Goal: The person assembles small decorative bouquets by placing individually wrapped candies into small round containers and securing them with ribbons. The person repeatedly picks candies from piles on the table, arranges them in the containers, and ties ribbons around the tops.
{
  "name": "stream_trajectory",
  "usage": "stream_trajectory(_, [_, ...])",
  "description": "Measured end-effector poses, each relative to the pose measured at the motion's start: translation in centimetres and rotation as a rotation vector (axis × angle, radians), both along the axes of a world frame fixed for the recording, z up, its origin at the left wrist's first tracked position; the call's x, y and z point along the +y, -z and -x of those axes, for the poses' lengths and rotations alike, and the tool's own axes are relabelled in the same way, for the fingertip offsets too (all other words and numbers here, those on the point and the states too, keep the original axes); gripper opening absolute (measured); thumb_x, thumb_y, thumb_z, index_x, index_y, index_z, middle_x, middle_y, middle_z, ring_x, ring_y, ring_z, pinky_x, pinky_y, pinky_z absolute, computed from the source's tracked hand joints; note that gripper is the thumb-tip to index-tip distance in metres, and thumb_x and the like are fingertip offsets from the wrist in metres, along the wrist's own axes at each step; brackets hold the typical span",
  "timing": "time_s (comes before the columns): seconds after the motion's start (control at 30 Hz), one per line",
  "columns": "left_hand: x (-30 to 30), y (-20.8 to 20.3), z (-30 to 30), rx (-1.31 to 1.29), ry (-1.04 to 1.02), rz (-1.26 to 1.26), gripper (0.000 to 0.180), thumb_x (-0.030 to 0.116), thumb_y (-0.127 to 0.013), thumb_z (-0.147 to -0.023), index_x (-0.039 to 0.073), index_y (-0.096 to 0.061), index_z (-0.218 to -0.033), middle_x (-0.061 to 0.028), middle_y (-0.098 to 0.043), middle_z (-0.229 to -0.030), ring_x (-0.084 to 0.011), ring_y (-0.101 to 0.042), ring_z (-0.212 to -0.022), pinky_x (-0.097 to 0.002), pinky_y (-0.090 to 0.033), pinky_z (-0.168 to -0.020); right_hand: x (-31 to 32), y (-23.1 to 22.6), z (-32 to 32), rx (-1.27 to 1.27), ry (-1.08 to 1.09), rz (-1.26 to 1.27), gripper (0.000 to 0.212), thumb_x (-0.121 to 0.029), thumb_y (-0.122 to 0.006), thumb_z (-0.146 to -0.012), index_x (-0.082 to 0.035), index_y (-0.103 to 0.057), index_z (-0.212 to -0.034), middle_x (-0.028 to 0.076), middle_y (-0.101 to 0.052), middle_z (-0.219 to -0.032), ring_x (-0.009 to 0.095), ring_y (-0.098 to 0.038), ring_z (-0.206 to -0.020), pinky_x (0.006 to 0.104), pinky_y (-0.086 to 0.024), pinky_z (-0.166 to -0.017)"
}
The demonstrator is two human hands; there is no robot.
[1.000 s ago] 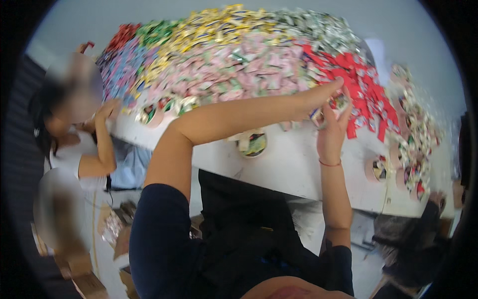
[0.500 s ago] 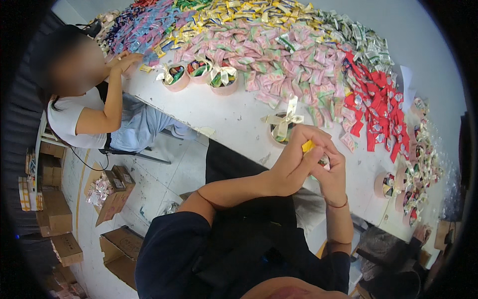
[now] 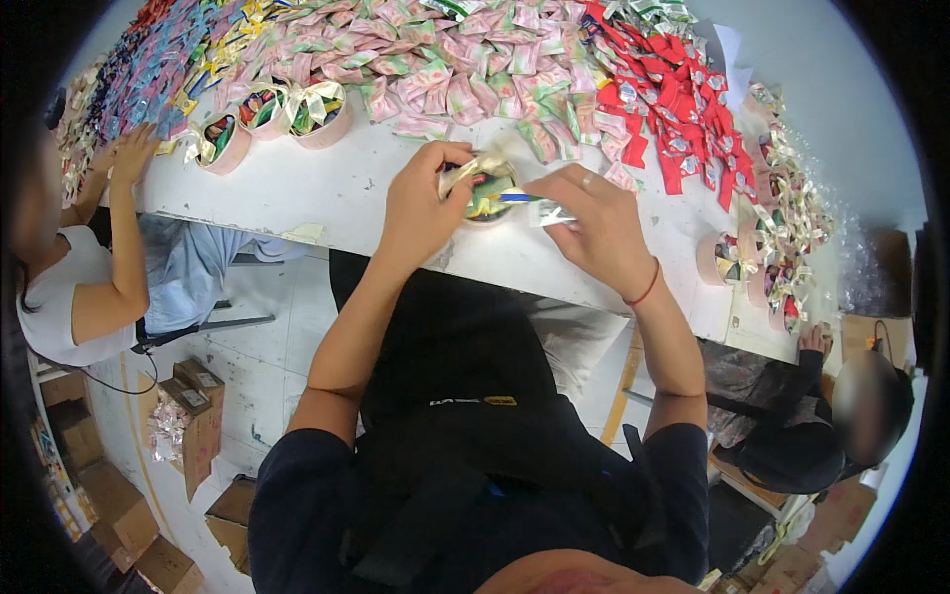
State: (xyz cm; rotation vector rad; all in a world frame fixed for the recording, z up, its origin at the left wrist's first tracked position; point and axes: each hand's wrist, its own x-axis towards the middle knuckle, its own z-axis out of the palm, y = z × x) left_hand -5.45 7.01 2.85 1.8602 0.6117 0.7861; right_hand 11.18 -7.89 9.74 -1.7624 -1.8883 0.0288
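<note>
A small round tub (image 3: 484,220) of wrapped sweets stands on the table in front of me, with a cream ribbon bow (image 3: 487,166) over its top. My left hand (image 3: 424,206) is closed at the tub's left side, thumb and fingers pinching the ribbon by the rim. From the right, my right hand (image 3: 602,226) pinches small wrapped sweets over the rim. One is a yellow and blue packet (image 3: 514,198), and a white packet (image 3: 551,213) shows beneath the fingers. Green and red wrappers lie inside the tub; motion blurs the bow.
Behind the tub lie heaps of pink packets (image 3: 485,89) and red packets (image 3: 683,109). Several pink tubs (image 3: 322,127) with bows stand at left, others (image 3: 717,259) at right. A person (image 3: 84,287) sits at left; another (image 3: 826,416) is at far right. Cardboard boxes (image 3: 203,426) are on the floor.
My hands were together around small packets in front of the tub. Now they are apart, the left at the bow and the right holding packets at the rim. The view has shifted right.
</note>
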Motion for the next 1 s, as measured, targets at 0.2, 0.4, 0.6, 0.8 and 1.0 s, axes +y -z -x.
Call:
stream_trajectory(0.2, [-0.3,1.1,-1.1,-0.174,0.025,0.034,0.01,0.008,-0.061,-0.092,-0.002,-0.06,-0.092,-0.0071,-0.064,-0.097,-0.0129,-0.059,-0.095,-0.0296,-0.049,-0.085,2.7,-2.0,0.4,-0.14,-0.202,0.277,0.029,-0.005,-0.066,-0.072,-0.014,-0.066,-0.1,0.009,-0.066,-0.094,0.031,-0.066,-0.083,0.0442,-0.052,-0.067])
stream_trajectory(0.4, [-2.1,2.4,-1.4,-0.182,-0.085,0.074,0.011,0.01,-0.054,-0.097,-0.001,-0.054,-0.097,-0.005,-0.057,-0.088,-0.0116,-0.055,-0.089,-0.0264,-0.044,-0.084,3.7,-2.1,0.4,-0.177,-0.264,0.398,0.023,-0.003,-0.063,-0.073,-0.01,-0.066,-0.094,0.012,-0.066,-0.09,0.033,-0.066,-0.083,0.0454,-0.051,-0.067])
stream_trajectory(0.6, [-3.4,2.3,-2.7,-0.261,-0.179,0.27,0.012,0.011,-0.051,-0.097,-0.001,-0.049,-0.097,-0.0113,-0.056,-0.085,-0.0192,-0.054,-0.077,-0.0326,-0.045,-0.074,3.4,0.8,1.5,-0.027,-0.276,0.261,0.028,-0.002,-0.065,-0.072,-0.012,-0.067,-0.098,0.01,-0.065,-0.089,0.032,-0.064,-0.08,0.0425,-0.052,-0.067])
stream_trajectory(0.8, [-2.8,2.7,-2.6,-0.274,-0.207,0.19,0.013,0.012,-0.051,-0.097,-0.001,-0.048,-0.097,-0.0117,-0.055,-0.085,-0.0202,-0.053,-0.079,-0.0331,-0.044,-0.075,2.1,1.0,-1.6,0.217,-0.315,0.193,0.041,-0.007,-0.072,-0.07,-0.017,-0.068,-0.109,0.006,-0.064,-0.109,0.028,-0.066,-0.087,0.0377,-0.053,-0.069])
stream_trajectory(1.0, [-2.6,2.4,-2.3,-0.157,-0.238,-0.094,0.008,0.009,-0.055,-0.094,0.001,-0.053,-0.096,-0.0101,-0.057,-0.093,-0.0199,-0.055,-0.089,-0.0308,-0.043,-0.082,0.9,1.7,0.0,-0.161,-0.262,0.219,0.039,-0.008,-0.073,-0.068,-0.015,-0.068,-0.106,0.002,-0.061,-0.104,0.021,-0.065,-0.085,0.0353,-0.054,-0.062])
